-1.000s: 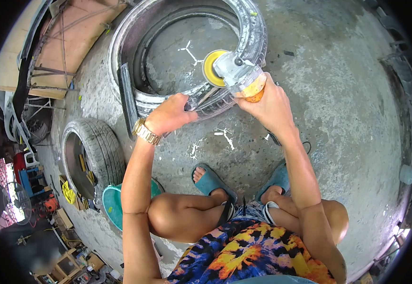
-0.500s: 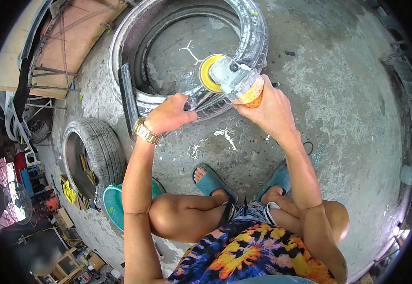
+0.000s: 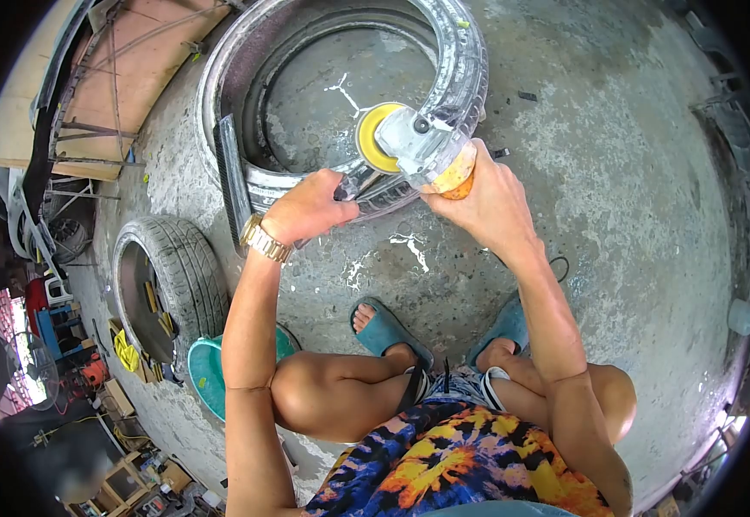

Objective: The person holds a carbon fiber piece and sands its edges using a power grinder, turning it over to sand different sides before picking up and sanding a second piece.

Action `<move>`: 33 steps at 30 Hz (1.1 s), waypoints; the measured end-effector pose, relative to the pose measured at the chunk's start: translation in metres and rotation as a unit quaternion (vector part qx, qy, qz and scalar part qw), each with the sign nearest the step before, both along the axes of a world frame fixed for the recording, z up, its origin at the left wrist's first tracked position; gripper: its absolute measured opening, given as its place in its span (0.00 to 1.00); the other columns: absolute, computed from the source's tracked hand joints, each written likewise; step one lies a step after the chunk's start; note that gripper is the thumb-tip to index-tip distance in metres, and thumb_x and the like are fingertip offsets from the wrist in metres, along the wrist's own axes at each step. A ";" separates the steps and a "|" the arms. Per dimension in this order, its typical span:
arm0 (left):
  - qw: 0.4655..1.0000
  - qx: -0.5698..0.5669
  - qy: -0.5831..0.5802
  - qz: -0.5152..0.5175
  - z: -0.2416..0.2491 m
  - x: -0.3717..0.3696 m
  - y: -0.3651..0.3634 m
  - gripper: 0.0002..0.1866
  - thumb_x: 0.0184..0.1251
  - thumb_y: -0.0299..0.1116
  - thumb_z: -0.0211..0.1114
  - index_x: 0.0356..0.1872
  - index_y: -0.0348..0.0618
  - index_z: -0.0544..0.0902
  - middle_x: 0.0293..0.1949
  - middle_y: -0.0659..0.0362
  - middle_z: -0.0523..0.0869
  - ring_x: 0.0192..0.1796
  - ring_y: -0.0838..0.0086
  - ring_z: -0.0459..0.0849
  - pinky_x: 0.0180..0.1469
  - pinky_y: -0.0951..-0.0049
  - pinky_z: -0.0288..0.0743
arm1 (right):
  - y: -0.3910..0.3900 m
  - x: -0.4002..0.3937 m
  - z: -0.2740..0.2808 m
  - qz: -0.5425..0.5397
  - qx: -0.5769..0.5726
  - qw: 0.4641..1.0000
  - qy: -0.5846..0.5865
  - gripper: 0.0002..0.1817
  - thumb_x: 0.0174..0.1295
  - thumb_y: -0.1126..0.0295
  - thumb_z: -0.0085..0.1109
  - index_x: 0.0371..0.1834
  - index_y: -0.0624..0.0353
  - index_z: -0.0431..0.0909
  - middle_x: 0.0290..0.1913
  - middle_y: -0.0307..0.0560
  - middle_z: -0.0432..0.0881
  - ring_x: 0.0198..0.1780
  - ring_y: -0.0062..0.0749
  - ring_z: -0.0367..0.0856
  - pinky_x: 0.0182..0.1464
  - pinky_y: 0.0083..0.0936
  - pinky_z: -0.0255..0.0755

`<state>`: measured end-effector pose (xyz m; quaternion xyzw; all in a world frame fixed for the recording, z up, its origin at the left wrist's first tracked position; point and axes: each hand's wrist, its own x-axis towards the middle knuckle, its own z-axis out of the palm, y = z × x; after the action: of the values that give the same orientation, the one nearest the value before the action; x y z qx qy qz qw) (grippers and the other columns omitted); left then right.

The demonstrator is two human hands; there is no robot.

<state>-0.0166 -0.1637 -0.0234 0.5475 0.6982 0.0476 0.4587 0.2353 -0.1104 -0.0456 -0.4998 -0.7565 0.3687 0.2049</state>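
Observation:
My right hand (image 3: 491, 196) is wrapped round the orange body of a dusty angle grinder (image 3: 422, 146). Its yellow disc (image 3: 376, 138) faces a dark part by the near rim of a large tire (image 3: 465, 65) lying flat on the floor; whether they touch I cannot tell. My left hand (image 3: 310, 207), with a gold watch (image 3: 265, 239) at the wrist, is closed on that dark part (image 3: 347, 187) at the tire's near edge. The part is mostly hidden by the fingers. A long dark strip (image 3: 235, 177) leans against the tire's left side.
A second tire (image 3: 187, 276) stands at the left, with yellow items inside. Beside my left knee is a teal basin (image 3: 209, 375). Panels on a metal frame (image 3: 116, 82) are at the upper left, clutter (image 3: 134, 474) at the lower left. A cable loop (image 3: 560, 269) lies right of my right forearm.
The grinder in my right hand has shifted slightly left, and its disc has moved a little left and down. My left hand looks unchanged.

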 end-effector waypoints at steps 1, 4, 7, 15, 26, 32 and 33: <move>1.000 0.000 0.000 0.000 -0.002 -0.001 -0.001 0.16 0.54 0.35 0.65 0.31 0.26 0.81 0.23 0.48 0.85 0.23 0.64 0.85 0.29 0.65 0.78 | 0.001 0.000 -0.002 -0.006 -0.004 1.000 0.003 0.32 0.48 0.53 0.74 0.47 0.65 0.72 0.37 0.62 0.86 0.42 0.59 0.85 0.45 0.45 0.78; 1.000 0.018 -0.020 0.005 -0.012 -0.007 -0.004 0.17 0.53 0.36 0.66 0.32 0.25 0.81 0.23 0.46 0.85 0.24 0.62 0.85 0.30 0.64 0.77 | 0.010 0.003 -0.008 -0.049 0.003 0.999 0.024 0.32 0.48 0.53 0.74 0.49 0.64 0.73 0.40 0.60 0.87 0.45 0.58 0.85 0.47 0.44 0.77; 0.996 0.066 0.015 -0.050 -0.016 -0.010 -0.003 0.18 0.53 0.37 0.66 0.31 0.26 0.80 0.22 0.47 0.83 0.24 0.63 0.84 0.30 0.63 0.77 | 0.021 0.015 -0.011 -0.084 0.000 0.996 0.024 0.33 0.48 0.52 0.74 0.50 0.63 0.74 0.43 0.58 0.87 0.49 0.56 0.84 0.50 0.43 0.76; 0.999 0.027 -0.005 -0.037 -0.023 -0.017 -0.002 0.18 0.54 0.37 0.65 0.32 0.26 0.80 0.21 0.47 0.82 0.24 0.66 0.83 0.31 0.64 0.75 | 0.030 0.027 -0.013 -0.103 -0.012 0.995 -0.001 0.33 0.48 0.50 0.74 0.48 0.62 0.74 0.44 0.58 0.87 0.49 0.55 0.85 0.50 0.43 0.76; 1.000 0.004 -0.019 -0.011 -0.011 -0.010 -0.001 0.17 0.54 0.35 0.66 0.33 0.25 0.80 0.23 0.46 0.83 0.26 0.63 0.84 0.33 0.63 0.76 | 0.025 0.017 -0.013 -0.075 0.004 0.997 -0.029 0.32 0.50 0.50 0.73 0.47 0.62 0.72 0.38 0.60 0.87 0.44 0.56 0.86 0.47 0.45 0.78; 0.999 0.028 0.026 -0.038 -0.003 -0.004 0.000 0.18 0.53 0.35 0.65 0.33 0.25 0.80 0.25 0.40 0.83 0.31 0.54 0.85 0.37 0.60 0.76 | 0.025 0.017 -0.011 -0.064 -0.004 0.997 -0.034 0.32 0.50 0.51 0.73 0.47 0.63 0.72 0.38 0.61 0.87 0.44 0.56 0.86 0.46 0.44 0.78; 0.998 0.032 0.031 -0.042 -0.002 -0.003 0.000 0.17 0.53 0.35 0.65 0.33 0.25 0.80 0.26 0.38 0.82 0.32 0.52 0.85 0.38 0.60 0.76 | 0.025 0.018 -0.011 -0.065 -0.001 0.997 -0.029 0.32 0.50 0.51 0.73 0.47 0.63 0.72 0.38 0.61 0.87 0.44 0.56 0.86 0.46 0.44 0.78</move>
<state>-0.0194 -0.1632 -0.0251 0.5916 0.6867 0.0335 0.4210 0.2531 -0.0849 -0.0571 -0.5589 -0.7274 0.3408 0.2059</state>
